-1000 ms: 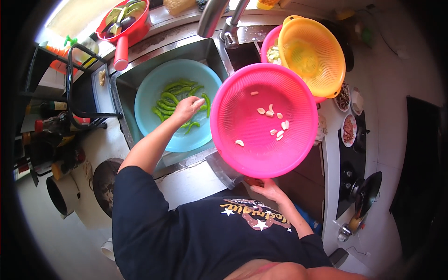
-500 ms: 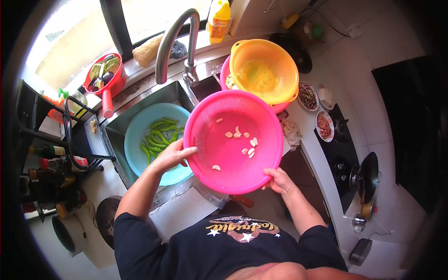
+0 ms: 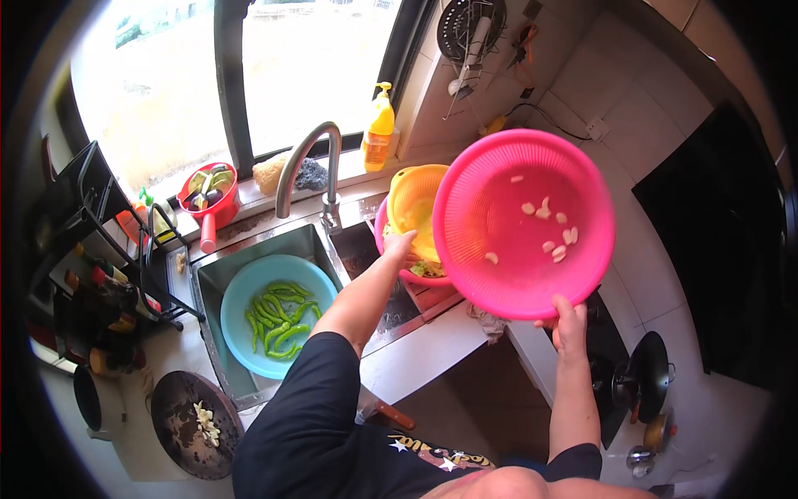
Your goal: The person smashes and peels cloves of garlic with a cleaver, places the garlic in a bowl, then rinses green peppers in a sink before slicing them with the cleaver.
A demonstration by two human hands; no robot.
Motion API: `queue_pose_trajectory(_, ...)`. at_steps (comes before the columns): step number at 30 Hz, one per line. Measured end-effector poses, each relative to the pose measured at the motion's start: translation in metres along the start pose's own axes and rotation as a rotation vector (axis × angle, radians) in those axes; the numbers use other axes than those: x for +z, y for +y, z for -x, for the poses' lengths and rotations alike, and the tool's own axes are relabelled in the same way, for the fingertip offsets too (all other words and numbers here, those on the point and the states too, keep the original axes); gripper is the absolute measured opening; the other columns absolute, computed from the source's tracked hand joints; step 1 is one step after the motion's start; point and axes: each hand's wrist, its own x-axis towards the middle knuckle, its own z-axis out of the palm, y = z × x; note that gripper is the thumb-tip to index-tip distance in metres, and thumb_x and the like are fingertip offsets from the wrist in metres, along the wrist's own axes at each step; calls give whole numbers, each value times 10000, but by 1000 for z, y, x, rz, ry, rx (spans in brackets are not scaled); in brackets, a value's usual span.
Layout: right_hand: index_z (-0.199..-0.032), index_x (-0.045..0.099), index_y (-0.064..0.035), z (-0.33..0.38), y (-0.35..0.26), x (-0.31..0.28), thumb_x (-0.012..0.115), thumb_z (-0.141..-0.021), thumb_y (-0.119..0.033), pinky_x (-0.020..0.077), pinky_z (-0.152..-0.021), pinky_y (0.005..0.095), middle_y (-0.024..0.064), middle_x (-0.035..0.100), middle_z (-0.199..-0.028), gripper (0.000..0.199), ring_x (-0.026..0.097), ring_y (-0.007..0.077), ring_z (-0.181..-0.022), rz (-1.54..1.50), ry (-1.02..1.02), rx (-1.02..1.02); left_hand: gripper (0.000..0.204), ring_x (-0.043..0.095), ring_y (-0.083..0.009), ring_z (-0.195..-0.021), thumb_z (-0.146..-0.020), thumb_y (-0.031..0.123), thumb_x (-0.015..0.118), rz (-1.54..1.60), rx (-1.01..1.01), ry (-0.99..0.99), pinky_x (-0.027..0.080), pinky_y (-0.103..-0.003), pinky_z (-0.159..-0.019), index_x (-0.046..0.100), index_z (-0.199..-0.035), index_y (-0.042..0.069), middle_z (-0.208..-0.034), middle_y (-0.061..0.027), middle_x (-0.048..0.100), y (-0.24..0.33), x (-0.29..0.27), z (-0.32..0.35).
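My right hand (image 3: 568,324) grips the near rim of a pink plastic colander (image 3: 525,291), which is raised above the counter at the right. Several peeled garlic cloves (image 3: 568,236) lie scattered inside it. My left hand (image 3: 401,244) has closed on the near left rim of a yellow colander (image 3: 418,193), partly hidden behind the pink one. Beneath the yellow colander stands another pink container (image 3: 426,280) with pale green cut vegetables (image 3: 428,269) showing at its near side. The fingertips of my left hand are partly hidden.
Green peppers (image 3: 283,312) lie in a light blue basin (image 3: 241,353) in the sink, under the faucet (image 3: 331,187). A red ladle-like strainer with cut vegetables (image 3: 218,218) sits by the window. Garlic pieces (image 3: 205,424) lie on a round dark board (image 3: 173,416). A wok (image 3: 652,366) stands right.
The pink colander has moved right and up, now held by my right hand alone. My left hand has left its rim and reached the yellow colander. The view has tilted upward.
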Motion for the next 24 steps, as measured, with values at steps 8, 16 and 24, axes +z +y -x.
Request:
queue_pose_trajectory(8,-1224,483,2,-57,-22,58,525,-799,-4,528,-652,347,175,624,-967,428,636,292,-744,560,110,-642,282,603,-271,-506,-821,150,549,43,129,-30,456,-317,-357,556,-1038,-29,-799,-172,638,-2,-49,66)
queue_pose_trajectory(16,-1269,498,-1,-29,40,127,593,-821,-55,529,-808,361,211,617,-1113,461,631,335,-989,728,-103,-941,231,578,-258,-447,-814,90,512,28,36,9,439,-322,-337,584,-956,-77,-723,-208,630,-36,-164,179)
queue_pose_trajectory(24,-1225,514,34,-14,26,152,558,-837,-54,531,-762,325,183,643,-1072,399,658,255,-923,567,-81,-779,265,586,-254,-460,-832,119,500,100,2,75,462,-328,-353,570,-1010,-64,-735,-192,638,-51,-211,215)
